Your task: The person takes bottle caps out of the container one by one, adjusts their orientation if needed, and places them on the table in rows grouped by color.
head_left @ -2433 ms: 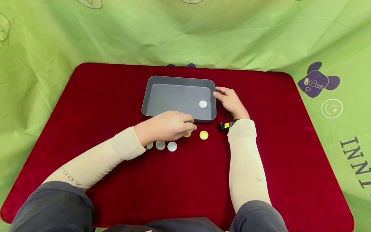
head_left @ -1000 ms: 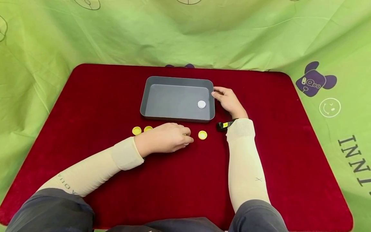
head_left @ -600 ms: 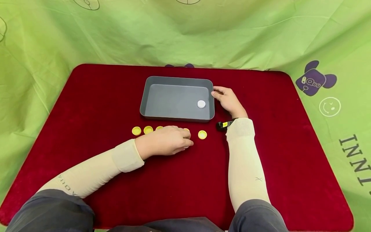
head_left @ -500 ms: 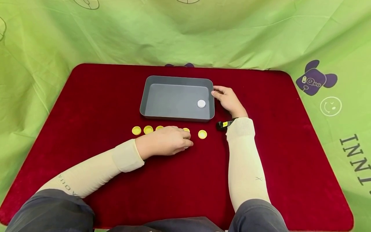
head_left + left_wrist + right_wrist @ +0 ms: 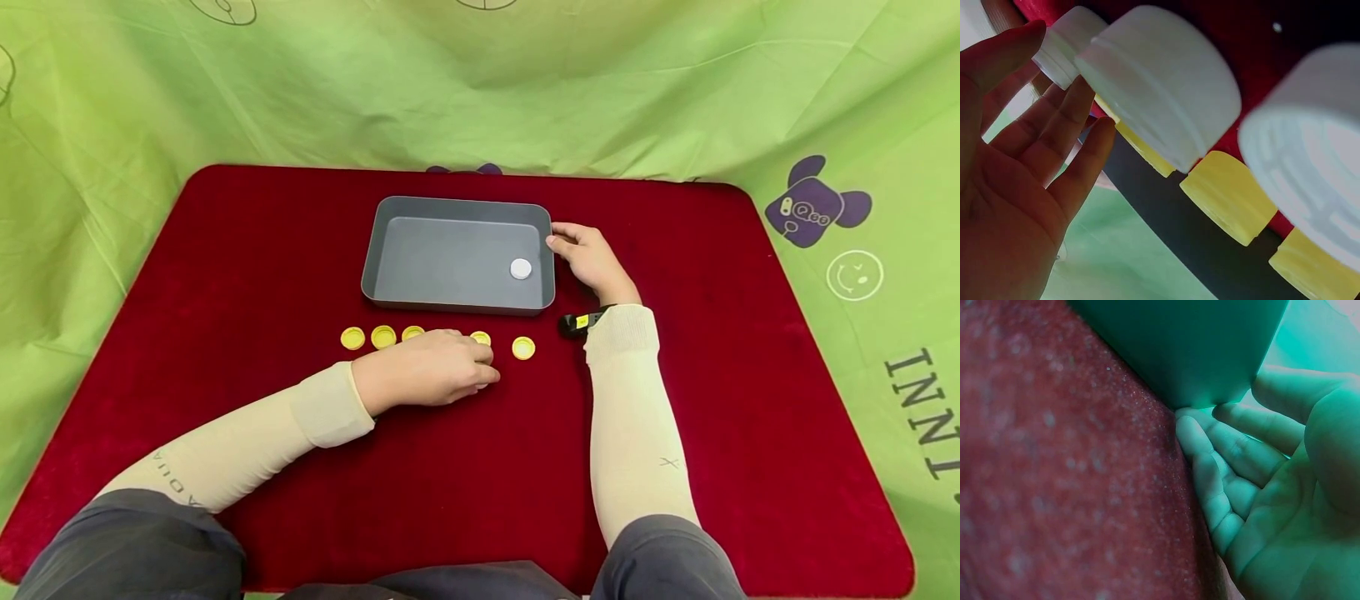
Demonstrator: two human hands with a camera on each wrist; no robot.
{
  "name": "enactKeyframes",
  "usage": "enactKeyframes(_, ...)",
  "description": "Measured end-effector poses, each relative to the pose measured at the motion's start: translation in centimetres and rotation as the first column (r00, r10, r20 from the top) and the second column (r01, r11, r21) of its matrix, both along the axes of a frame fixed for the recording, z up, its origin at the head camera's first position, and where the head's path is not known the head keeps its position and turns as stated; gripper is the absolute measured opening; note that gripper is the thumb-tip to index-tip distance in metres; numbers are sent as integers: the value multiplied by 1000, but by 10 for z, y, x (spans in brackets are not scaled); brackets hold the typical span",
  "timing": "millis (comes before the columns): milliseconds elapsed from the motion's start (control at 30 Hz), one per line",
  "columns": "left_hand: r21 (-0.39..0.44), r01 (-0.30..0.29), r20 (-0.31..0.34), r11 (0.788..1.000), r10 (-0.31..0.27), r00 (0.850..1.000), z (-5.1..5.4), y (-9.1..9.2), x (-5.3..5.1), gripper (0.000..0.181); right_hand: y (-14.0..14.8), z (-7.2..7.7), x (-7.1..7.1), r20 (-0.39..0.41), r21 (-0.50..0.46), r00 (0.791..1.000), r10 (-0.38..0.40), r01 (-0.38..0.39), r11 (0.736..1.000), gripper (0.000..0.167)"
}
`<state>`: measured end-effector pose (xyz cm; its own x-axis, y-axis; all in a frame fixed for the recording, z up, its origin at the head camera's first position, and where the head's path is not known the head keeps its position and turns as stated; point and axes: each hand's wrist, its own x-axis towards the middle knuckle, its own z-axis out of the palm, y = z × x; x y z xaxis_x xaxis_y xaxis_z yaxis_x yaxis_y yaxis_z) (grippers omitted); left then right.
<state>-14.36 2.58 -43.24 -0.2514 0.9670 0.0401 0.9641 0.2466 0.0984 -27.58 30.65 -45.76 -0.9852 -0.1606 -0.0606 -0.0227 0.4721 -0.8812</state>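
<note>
My left hand (image 5: 427, 367) pinches a white bottle cap (image 5: 1072, 44) between thumb and fingers, low over the table in front of the yellow caps. In the left wrist view, two more white caps (image 5: 1166, 81) stand beside it; the hand hides them in the head view. A row of yellow bottle caps (image 5: 383, 337) lies just beyond this hand, some partly covered by it. At the grey tray's (image 5: 442, 258) right end, my right hand (image 5: 597, 262) touches the outer wall with thumb and fingertips. One white cap (image 5: 521, 268) lies inside the tray, near that end.
A red cloth (image 5: 480, 483) covers the table. Green printed fabric (image 5: 480, 92) hangs behind and around it. One yellow cap (image 5: 523, 347) lies at the row's right end, between the tray's front and my right wrist's black camera (image 5: 573, 325).
My left hand has moved from the yellow caps at the tray's front toward me, over the white caps. Yellow caps on the left have come into sight. The right hand stays at the tray.
</note>
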Motion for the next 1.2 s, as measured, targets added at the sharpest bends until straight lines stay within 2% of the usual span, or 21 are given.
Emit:
enactKeyframes(400, -12, -4, -23, 1000, 4, 1000, -5, 0, -1, 9, 0, 2, 1, 3, -4, 1000, -2, 2, 1000, 43)
enactKeyframes(1200, -61, -4, -34, 998, 2, 999, -2, 1, -1, 17, -1, 1, 1, 4, -10, 1000, -3, 3, 1000, 42)
